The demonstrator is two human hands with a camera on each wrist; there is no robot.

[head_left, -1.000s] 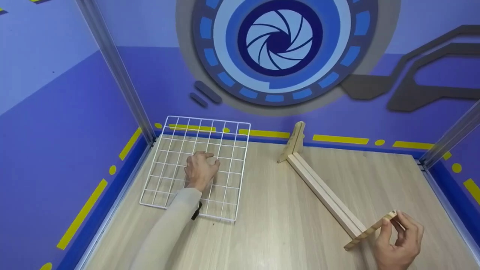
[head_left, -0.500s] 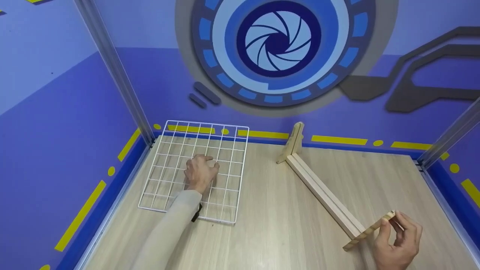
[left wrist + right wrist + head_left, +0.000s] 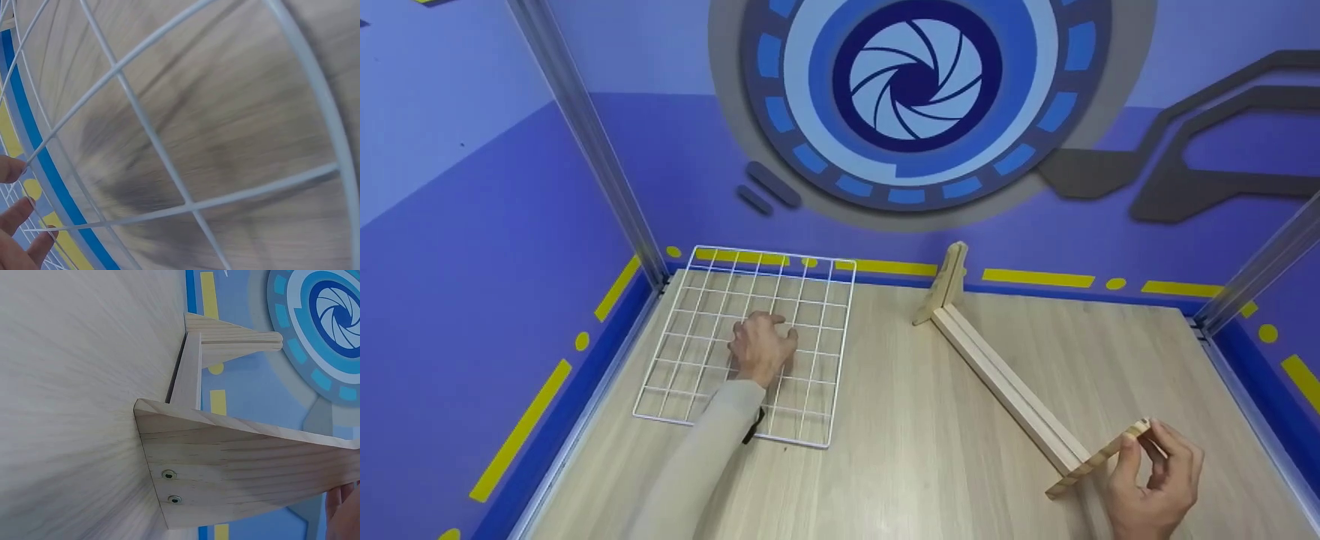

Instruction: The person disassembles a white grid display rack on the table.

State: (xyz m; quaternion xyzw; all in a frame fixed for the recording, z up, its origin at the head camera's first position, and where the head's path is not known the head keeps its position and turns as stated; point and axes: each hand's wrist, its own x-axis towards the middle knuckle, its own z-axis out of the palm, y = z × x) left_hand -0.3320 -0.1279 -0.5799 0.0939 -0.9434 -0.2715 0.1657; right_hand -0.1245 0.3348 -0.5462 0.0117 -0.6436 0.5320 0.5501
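Observation:
My left hand [image 3: 761, 349] grips the wires near the middle of a white wire grid panel [image 3: 841, 352] at the left of the table. In the left wrist view, fingertips [image 3: 22, 211] meet the grid's wires. The panel looks slightly tilted, and its far edge overlaps the wall stripe. To the right lies a wooden stand [image 3: 1009, 386], a long grooved rail joining two tapered end pieces. My right hand [image 3: 1159, 476] pinches the top of the near end piece between thumb and fingers. Two bolts show on that end piece [image 3: 242, 467] in the right wrist view.
The wood-grain table [image 3: 900, 465] is bounded by a blue printed back wall [image 3: 1035, 247] and side walls. Metal posts [image 3: 592, 142] stand at the corners. The stand's far end piece [image 3: 949, 281] is close to the back wall.
The wire grid's far edge has come down a little, with my left hand still on it. My right hand and the wooden stand have stayed in place.

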